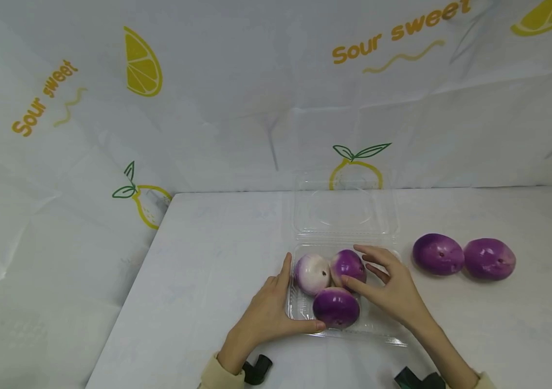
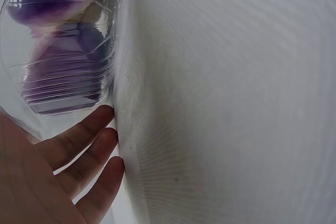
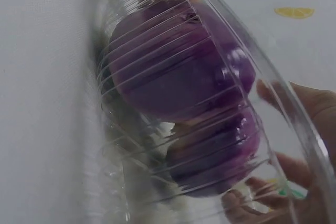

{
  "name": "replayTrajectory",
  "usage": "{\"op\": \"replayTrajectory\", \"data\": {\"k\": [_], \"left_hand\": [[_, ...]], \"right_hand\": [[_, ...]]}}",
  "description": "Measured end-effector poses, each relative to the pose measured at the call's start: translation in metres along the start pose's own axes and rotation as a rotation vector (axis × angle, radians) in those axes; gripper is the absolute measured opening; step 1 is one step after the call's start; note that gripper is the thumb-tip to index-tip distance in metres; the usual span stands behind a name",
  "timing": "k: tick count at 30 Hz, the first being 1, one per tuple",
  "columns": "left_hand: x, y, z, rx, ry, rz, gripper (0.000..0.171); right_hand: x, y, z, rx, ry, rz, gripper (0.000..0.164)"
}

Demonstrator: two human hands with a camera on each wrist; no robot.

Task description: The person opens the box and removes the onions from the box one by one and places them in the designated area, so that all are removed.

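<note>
Three glossy purple-and-white round vegetables, their exact kind unclear, sit in a clear plastic clamshell box (image 1: 383,324): a mostly white one (image 1: 312,274) at back left, a purple one (image 1: 348,265) at back right, another purple one (image 1: 336,308) in front. Along the box's left side my left hand (image 1: 268,310) rests with straight fingers, its thumb stretched along the front edge. My right hand (image 1: 392,286) reaches over the right wall, thumb and fingers spread about the back-right vegetable. In the right wrist view, two vegetables (image 3: 178,66) show through the ribbed wall, with right fingers (image 3: 294,169) beyond.
The transparent lid (image 1: 346,210) stands hinged up behind the box. Right of it, two more purple vegetables (image 1: 438,254) (image 1: 490,259) lie side by side on the white table (image 1: 198,270). A lemon-printed white cloth (image 1: 237,108) hangs behind the table.
</note>
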State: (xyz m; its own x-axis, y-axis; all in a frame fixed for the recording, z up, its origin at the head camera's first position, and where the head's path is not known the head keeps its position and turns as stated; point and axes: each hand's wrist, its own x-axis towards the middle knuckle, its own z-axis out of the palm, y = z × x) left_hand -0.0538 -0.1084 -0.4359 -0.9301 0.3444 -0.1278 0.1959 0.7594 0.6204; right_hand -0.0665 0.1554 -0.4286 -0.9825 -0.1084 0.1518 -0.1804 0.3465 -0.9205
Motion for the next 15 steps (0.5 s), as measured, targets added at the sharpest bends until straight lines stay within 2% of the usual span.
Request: {"op": "replayTrajectory", "data": {"k": [8,15], "left_hand": [[0.0005,-0.0007,0.0001,0.007,0.002,0.004,0.141],[0.0005,-0.0010,0.0001,0.010,0.003,0.006,0.141]], "right_hand": [[0.0011,0.0013,0.0012,-0.078,-0.003,-0.008,0.066],[0.0030,0.0030,0.0020,-0.150,-0.039,0.008,0.066]]}}
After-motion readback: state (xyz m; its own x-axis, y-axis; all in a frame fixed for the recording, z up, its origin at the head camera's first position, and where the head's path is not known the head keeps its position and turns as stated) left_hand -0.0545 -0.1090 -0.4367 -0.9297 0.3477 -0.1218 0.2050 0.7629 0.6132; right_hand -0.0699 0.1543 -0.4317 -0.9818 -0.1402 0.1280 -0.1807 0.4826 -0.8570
